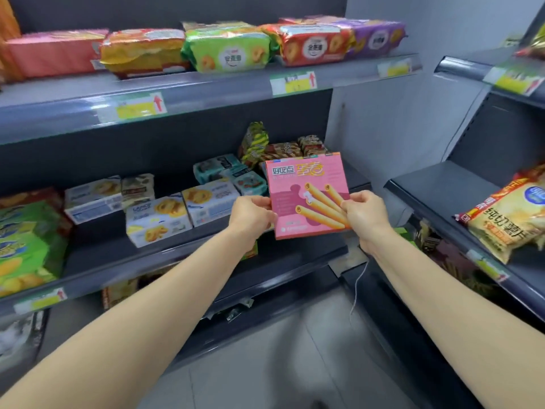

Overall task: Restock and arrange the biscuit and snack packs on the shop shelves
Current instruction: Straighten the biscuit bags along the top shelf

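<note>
A flat pink egg-roll box (306, 184) is held upright in front of the right end of the middle shelf (124, 261). My left hand (252, 215) grips its left edge and my right hand (365, 215) pinches its right edge. Behind the box lie teal packs (219, 168) and brown wafer packs (284, 150). White and yellow cookie boxes (159, 215) sit to the left on the same shelf.
The top shelf (206, 90) carries a row of red, orange, green and purple biscuit packs. Green packs (26, 240) fill the middle shelf's left end. A side rack on the right holds a chip bag (507, 216). Grey tiled floor lies below.
</note>
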